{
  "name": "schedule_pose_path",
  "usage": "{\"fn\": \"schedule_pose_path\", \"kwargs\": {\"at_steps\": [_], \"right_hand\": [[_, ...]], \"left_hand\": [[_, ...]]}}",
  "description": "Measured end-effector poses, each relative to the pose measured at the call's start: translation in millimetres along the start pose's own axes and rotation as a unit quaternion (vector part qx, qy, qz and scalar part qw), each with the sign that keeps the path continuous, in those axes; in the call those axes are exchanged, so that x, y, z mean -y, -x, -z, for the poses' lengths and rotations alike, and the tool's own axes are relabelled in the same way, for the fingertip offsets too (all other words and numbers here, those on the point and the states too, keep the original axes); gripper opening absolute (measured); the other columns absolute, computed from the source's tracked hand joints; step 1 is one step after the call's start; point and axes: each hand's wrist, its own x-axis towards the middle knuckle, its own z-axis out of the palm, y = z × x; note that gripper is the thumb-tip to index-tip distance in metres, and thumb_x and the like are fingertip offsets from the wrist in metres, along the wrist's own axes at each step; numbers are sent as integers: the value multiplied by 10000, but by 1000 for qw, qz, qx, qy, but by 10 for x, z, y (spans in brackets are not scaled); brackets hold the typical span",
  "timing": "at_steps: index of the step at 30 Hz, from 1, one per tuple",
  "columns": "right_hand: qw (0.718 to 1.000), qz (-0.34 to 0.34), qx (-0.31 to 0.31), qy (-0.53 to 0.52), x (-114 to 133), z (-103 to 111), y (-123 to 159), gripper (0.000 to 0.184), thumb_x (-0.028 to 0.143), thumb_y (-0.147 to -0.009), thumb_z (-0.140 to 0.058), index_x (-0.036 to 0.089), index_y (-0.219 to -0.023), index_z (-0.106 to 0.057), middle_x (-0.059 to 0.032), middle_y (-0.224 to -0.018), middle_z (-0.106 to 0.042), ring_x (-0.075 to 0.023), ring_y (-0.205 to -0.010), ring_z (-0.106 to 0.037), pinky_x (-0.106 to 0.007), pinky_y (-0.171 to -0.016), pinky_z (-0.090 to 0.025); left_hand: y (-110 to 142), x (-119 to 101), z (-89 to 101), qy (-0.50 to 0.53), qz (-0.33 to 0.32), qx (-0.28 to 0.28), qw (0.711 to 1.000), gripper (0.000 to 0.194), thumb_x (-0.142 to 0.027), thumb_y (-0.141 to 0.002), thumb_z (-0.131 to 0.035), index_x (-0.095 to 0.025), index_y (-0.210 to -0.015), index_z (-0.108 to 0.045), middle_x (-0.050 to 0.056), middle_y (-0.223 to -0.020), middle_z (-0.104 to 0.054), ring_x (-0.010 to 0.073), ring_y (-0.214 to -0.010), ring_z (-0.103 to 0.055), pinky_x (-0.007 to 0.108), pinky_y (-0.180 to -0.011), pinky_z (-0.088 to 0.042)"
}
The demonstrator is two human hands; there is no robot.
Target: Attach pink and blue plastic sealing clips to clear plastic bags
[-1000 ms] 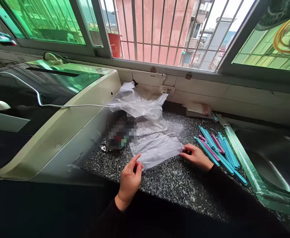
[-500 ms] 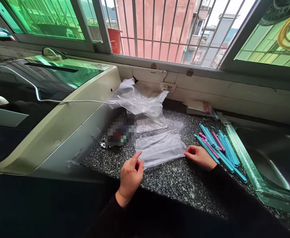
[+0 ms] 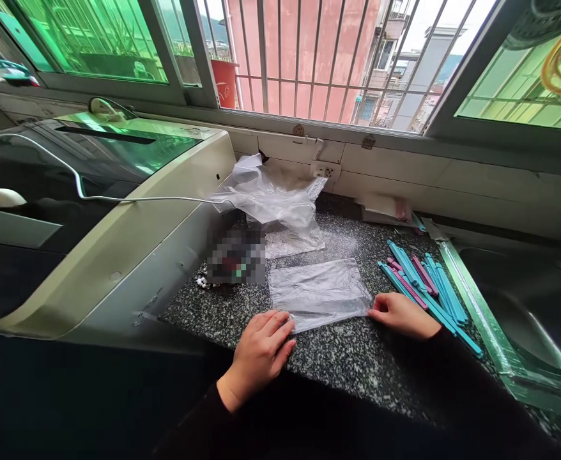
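A clear plastic bag (image 3: pixel 319 291) lies flattened on the speckled stone countertop (image 3: pixel 338 364) in front of me. My left hand (image 3: pixel 264 348) rests at its near left corner, fingers stretched out and laid flat on the edge. At the near right corner, my right hand (image 3: pixel 402 314) pinches the plastic between thumb and forefinger. Behind this bag sits a crumpled heap of more clear plastic bags (image 3: pixel 275 195). Several turquoise and purple plastic strips (image 3: pixel 424 287) lie in a loose pile just beyond my right hand.
A large pale machine with a dark glossy lid (image 3: pixel 175 185) stands at the left, a white cable (image 3: pixel 156 199) running across it. A pixelated patch (image 3: pixel 236 257) hides something beside the bags. The metal sink (image 3: pixel 524 306) is on the right. A wall socket (image 3: pixel 327 170) sits below the barred window.
The bag has slid slightly right and now lies flatter. My right hand moved right with its corner; my left hand went from raised, curled fingers to lying flat on the bag's edge.
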Motion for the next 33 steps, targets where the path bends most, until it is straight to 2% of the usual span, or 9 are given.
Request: {"fn": "schedule_pose_path", "kwargs": {"at_steps": [3, 5, 8, 11, 14, 18, 23, 28, 33], "right_hand": [[996, 2, -84, 29, 1, 52, 89, 193, 408, -702, -575, 221, -656, -570, -5, -540, -584, -154, -490, -517, -257, -456, -308], [990, 59, -131, 15, 40, 24, 130, 198, 420, -750, -532, 227, -757, -575, -11, -595, -595, -156, -532, -533, -261, -490, -348], [979, 169, -109, 29, 87, -79, 135, 155, 345, -793, -491, 224, -728, -561, -28, -689, -611, -154, -619, -556, -260, -567, -385], [979, 154, -79, 103, 66, -149, 106, 157, 280, -784, -492, 219, -646, -537, -22, -651, -599, -149, -576, -538, -256, -518, -342], [978, 117, -104, 140, 48, -146, 102, 157, 278, -800, -483, 214, -672, -548, -25, -654, -607, -154, -573, -543, -259, -503, -321], [961, 216, -107, 134, 108, -150, 118, 102, 289, -796, -529, 215, -840, -582, -39, -788, -635, -165, -707, -571, -258, -603, -376], [931, 267, -125, 214, 95, -176, 92, 190, 188, -829, -458, 196, -656, -538, -43, -655, -587, -163, -632, -518, -279, -578, -341], [914, 320, -181, 172, 112, -155, 122, 200, 191, -869, -411, 182, -722, -546, -44, -695, -580, -144, -643, -509, -259, -593, -367], [875, 402, -231, 137, 326, -285, 195, 138, 227, -867, -462, 164, -798, -564, -38, -713, -573, -140, -660, -491, -257, -594, -363]], "left_hand": [[28, 7, -22, -1, 5, -33, 999, 374, -279, -818, -517, -198, -1183, -538, 126, -1177, -572, 236, -1054, -530, 391, -879, -447], [40, 9, -27, 0, -2, -56, 998, 320, -251, -812, -534, -213, -1127, -568, 113, -1173, -574, 229, -1063, -524, 386, -891, -442], [26, 7, -13, 6, -22, -38, 999, 214, -226, -810, -537, -208, -1006, -623, 84, -1077, -628, 216, -999, -549, 366, -863, -451], [-4, 0, 11, 9, -25, -1, 1000, 206, -236, -825, -511, -190, -986, -632, 82, -1025, -651, 211, -952, -565, 354, -829, -455], [-16, -12, 22, -3, -28, -1, 1000, 266, -242, -826, -505, -190, -1068, -605, 95, -1088, -631, 221, -988, -551, 368, -850, -438], [-14, -21, 27, -2, -42, 14, 999, 236, -246, -818, -516, -189, -1022, -621, 78, -1060, -650, 228, -978, -548, 376, -845, -422], [-19, -21, 51, 12, -54, 13, 998, 250, -311, -817, -529, -165, -999, -617, 84, -1025, -654, 227, -954, -546, 364, -832, -413], [99, -66, 20, 44, -96, -26, 994, 419, -497, -814, -483, -154, -1021, -604, 87, -904, -638, 213, -863, -550, 382, -817, -417], [301, -128, -25, 49, -124, -88, 987, 190, -221, -809, -557, -152, -980, -602, 53, -807, -607, 168, -808, -543, 357, -833, -435]]}}
